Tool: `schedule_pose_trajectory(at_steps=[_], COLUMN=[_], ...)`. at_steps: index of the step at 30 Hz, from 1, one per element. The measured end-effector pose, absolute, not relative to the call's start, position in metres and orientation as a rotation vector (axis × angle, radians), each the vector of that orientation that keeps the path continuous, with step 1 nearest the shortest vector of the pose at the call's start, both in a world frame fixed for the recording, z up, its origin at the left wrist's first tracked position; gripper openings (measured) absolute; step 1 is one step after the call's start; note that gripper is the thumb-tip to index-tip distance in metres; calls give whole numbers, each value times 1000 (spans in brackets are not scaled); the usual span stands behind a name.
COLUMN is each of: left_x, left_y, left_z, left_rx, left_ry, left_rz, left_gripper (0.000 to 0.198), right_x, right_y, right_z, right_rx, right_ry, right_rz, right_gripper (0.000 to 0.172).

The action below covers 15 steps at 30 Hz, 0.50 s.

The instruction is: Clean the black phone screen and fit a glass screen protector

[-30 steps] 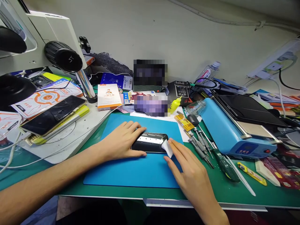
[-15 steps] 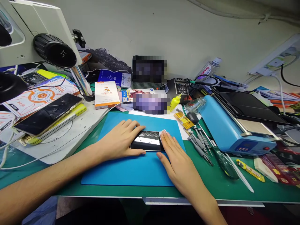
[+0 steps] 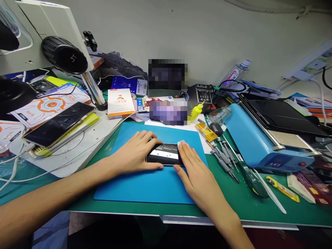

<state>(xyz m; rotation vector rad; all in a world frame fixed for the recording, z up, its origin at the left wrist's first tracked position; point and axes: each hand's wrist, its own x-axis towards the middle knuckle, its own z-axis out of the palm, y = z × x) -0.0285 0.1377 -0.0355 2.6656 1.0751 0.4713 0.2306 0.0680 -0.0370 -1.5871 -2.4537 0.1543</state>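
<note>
A phone (image 3: 166, 157) lies flat on the blue mat (image 3: 145, 188), its dark glossy face up and reflecting a bright band. My left hand (image 3: 137, 151) grips its left end, thumb along the near edge and fingers along the far edge. Across the right end rest the extended fingers of my right hand (image 3: 198, 173), pressing a small white wipe (image 3: 179, 143) against the glass. Most of the wipe is hidden under those fingers. My right thumb sits apart from them, by the phone's near edge.
Several screwdrivers (image 3: 224, 160), a green-handled tool (image 3: 252, 181) and a yellow cutter (image 3: 282, 189) lie to the right, before a blue machine (image 3: 249, 138). A microscope (image 3: 64, 55) stands at left, with another phone (image 3: 59, 124) on its base. Behind the mat is a yellow bottle (image 3: 197, 111).
The whole view has shifted slightly, with the scene sitting a little further right. Both hands keep nearly the same hold on the phone and wipe.
</note>
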Motion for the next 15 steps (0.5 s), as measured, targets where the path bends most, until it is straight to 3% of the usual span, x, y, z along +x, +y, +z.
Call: schedule_pose_trajectory(at_steps=[9, 15], left_x=[-28, -29], left_y=[138, 137], left_z=[-34, -35], left_rx=[2656, 2664], left_ry=[1077, 1071], left_rz=[479, 482], left_gripper=[73, 72], right_x=[237, 218], right_y=[24, 63], right_z=[-37, -34], right_rx=[-1491, -1508], right_ry=[-2519, -2527], right_rz=[3, 61], right_gripper=[76, 67])
